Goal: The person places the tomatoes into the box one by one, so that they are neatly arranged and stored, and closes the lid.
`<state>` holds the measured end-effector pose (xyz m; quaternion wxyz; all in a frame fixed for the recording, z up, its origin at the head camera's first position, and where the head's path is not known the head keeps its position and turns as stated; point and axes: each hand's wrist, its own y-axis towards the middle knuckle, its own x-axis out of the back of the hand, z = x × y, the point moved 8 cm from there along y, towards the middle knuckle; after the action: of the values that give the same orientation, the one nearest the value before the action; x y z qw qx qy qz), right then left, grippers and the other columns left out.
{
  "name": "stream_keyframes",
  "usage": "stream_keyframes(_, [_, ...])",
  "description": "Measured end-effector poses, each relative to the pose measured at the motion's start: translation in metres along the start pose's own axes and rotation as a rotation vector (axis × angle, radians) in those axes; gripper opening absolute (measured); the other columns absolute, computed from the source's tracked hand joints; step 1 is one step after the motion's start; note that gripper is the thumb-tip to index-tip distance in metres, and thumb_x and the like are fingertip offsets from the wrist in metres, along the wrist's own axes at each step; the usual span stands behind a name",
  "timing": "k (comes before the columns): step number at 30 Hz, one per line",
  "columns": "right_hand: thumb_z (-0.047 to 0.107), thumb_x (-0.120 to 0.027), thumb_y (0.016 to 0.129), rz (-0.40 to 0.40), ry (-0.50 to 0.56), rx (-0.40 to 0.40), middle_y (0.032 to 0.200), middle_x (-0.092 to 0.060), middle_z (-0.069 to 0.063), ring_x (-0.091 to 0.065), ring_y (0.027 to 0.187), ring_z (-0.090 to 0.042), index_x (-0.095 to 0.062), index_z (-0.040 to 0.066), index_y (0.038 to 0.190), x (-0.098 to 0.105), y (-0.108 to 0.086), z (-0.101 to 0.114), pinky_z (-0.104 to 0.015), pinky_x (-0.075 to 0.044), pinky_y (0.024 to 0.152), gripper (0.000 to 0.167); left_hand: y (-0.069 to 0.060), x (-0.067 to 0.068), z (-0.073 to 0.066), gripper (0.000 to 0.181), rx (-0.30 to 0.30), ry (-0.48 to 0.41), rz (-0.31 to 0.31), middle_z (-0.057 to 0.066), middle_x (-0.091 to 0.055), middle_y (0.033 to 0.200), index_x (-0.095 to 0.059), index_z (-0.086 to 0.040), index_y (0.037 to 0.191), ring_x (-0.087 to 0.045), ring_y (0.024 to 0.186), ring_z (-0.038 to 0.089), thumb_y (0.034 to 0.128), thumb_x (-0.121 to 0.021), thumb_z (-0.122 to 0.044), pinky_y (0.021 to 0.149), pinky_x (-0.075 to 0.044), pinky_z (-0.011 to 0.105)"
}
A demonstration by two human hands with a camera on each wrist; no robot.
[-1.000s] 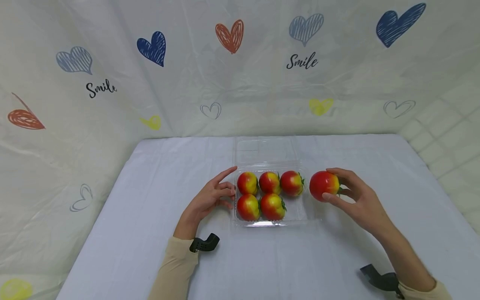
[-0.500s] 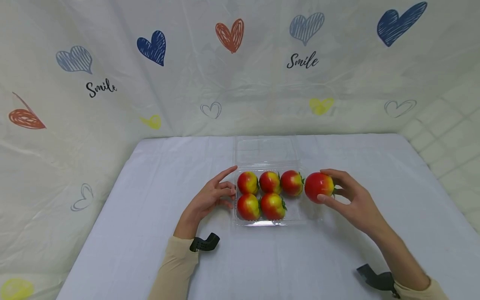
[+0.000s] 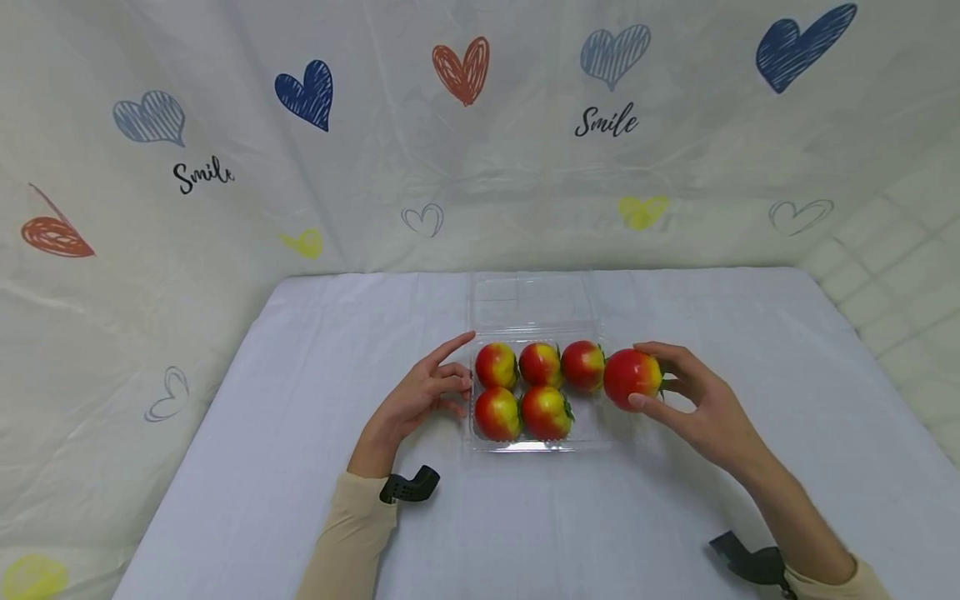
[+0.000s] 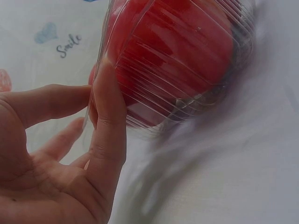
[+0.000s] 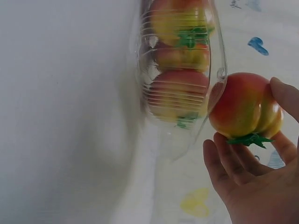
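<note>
A clear plastic clamshell container (image 3: 588, 429) stands on the table with its lid (image 3: 532, 300) folded back. Inside, red-and-yellow tomatoes (image 3: 545, 414) sit in two rows: three in the far row, two in the near row. My left hand (image 3: 420, 392) pinches the container's left rim between thumb and finger (image 4: 110, 107). Between thumb and fingers, my right hand (image 3: 705, 408) grips another tomato (image 3: 632, 379) with green leaves. That tomato is over the right rim, close beside the far row's right-hand tomato (image 3: 582, 365). The near row's right end holds no tomato.
A white cloth covers the table (image 3: 300, 375). Behind it hangs a pale curtain (image 3: 360, 183) printed with hearts and "Smile". A dark device (image 3: 411, 485) is strapped to the left wrist, another (image 3: 750, 560) to the right.
My right hand has carried its tomato to the left and slightly nearer, from beyond the container's right side to over its rim. The left hand stays at the left rim.
</note>
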<state>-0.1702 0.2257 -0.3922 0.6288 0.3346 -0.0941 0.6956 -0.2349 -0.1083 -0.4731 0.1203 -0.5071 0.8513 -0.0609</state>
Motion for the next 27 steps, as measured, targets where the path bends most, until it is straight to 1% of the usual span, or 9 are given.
stream_keyframes(2, [0.01,-0.083,0.085,0.001,0.004,0.002,0.139,-0.054,0.017,-0.051,0.119,0.008,-0.054,0.02,0.148,-0.001,0.0,0.001,-0.002,-0.047,0.091,0.07,0.0,0.0,0.0,0.068,0.003,-0.001,-0.001,0.0,-0.062,0.09,-0.033,-0.026,0.164,-0.062,0.079,0.014,0.1029,-0.059,-0.008,0.067,-0.064,0.028])
stream_keyframes(9, [0.012,-0.084,0.086,0.012,0.009,-0.016,0.141,-0.058,-0.003,-0.052,0.119,0.007,-0.054,0.019,0.147,-0.005,0.0,0.003,-0.002,-0.047,0.092,0.069,0.0,0.001,0.001,0.068,0.005,0.0,-0.002,0.0,-0.062,0.089,-0.034,-0.027,0.164,-0.062,0.08,0.015,0.1028,-0.059,-0.008,0.067,-0.064,0.028])
stream_keyframes(13, [0.014,-0.084,0.086,0.02,0.005,-0.033,0.141,-0.059,-0.003,-0.051,0.119,0.008,-0.054,0.021,0.147,-0.008,-0.001,0.004,-0.002,-0.047,0.092,0.068,0.0,0.002,0.001,0.068,0.008,0.001,-0.008,0.0,-0.062,0.089,-0.034,-0.027,0.163,-0.062,0.08,0.015,0.1027,-0.059,-0.008,0.068,-0.064,0.028])
stream_keyframes(19, [0.016,-0.084,0.086,0.032,-0.009,-0.022,0.143,-0.059,-0.006,-0.05,0.119,0.009,-0.054,0.021,0.147,-0.011,-0.003,0.008,-0.002,-0.046,0.093,0.068,0.0,0.002,0.001,0.069,0.011,0.0,-0.008,0.0,-0.062,0.09,-0.034,-0.027,0.164,-0.062,0.079,0.015,0.1024,-0.059,-0.008,0.068,-0.064,0.029])
stream_keyframes(23, [0.018,-0.085,0.085,0.037,-0.033,-0.03,0.143,-0.059,-0.004,-0.049,0.119,0.011,-0.054,0.023,0.147,-0.013,-0.005,0.007,-0.004,-0.046,0.093,0.069,0.0,0.002,0.001,0.069,0.015,0.006,-0.005,0.0,-0.062,0.09,-0.034,-0.027,0.164,-0.062,0.079,0.015,0.1025,-0.059,-0.009,0.068,-0.064,0.028])
stream_keyframes(27, [0.018,-0.086,0.085,0.032,-0.05,-0.018,0.143,-0.059,-0.004,-0.048,0.12,0.012,-0.055,0.022,0.147,-0.013,-0.005,0.007,-0.003,-0.044,0.094,0.069,-0.001,0.001,0.001,0.068,0.017,0.004,-0.006,0.001,-0.062,0.09,-0.034,-0.027,0.163,-0.063,0.079,0.015,0.1027,-0.059,-0.008,0.068,-0.064,0.028])
